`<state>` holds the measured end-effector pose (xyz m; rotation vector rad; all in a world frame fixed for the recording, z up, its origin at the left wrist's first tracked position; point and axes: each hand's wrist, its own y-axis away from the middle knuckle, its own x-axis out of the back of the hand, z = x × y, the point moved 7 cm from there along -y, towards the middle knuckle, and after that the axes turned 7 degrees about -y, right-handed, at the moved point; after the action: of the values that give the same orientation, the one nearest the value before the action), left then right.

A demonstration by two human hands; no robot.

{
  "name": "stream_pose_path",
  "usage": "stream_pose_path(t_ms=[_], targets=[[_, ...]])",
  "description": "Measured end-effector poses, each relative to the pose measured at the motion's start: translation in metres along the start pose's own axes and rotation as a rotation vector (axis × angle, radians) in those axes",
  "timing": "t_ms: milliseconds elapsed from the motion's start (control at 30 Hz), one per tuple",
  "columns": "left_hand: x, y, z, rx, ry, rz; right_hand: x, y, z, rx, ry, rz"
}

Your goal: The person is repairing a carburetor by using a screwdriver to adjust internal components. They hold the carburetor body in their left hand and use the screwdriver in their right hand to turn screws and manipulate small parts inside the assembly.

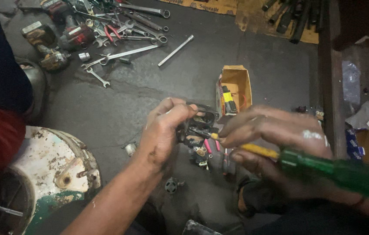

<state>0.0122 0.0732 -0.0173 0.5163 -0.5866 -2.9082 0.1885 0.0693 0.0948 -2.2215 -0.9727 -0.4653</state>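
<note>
Head view: left hand (pixel 162 130) grips black switch assembly (pixel 198 130); right hand (pixel 275 135), at 3 o'clock, holds green-handled screwdriver (pixel 323 165) against it; fastener work apparently under way, steady tip alignment needed.

A repair workshop, seen from above its dark, grimy floor (pixel 149 100). Loose spanners (pixel 119 54) and sockets lie scattered beside cordless power tools (pixel 47 45). A rusted, paint-chipped metal machine housing (pixel 54 167) sits at the left, and a small open cardboard box (pixel 236 85) of parts rests nearby.

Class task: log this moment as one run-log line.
left hand: grips black wired part | right hand: holds green-handled screwdriver, tip at part | floor: spanners
</note>
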Motion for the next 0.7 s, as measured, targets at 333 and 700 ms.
stream_pose_path(t_ms=[333,700], targets=[[-0.001,0.001,0.001,-0.042,0.033,-0.006,0.014,-0.008,-0.007,-0.070,0.008,-0.013],[-0.003,0.003,0.005,-0.023,0.009,0.007,0.005,0.003,-0.003,-0.050,0.016,-0.012]])
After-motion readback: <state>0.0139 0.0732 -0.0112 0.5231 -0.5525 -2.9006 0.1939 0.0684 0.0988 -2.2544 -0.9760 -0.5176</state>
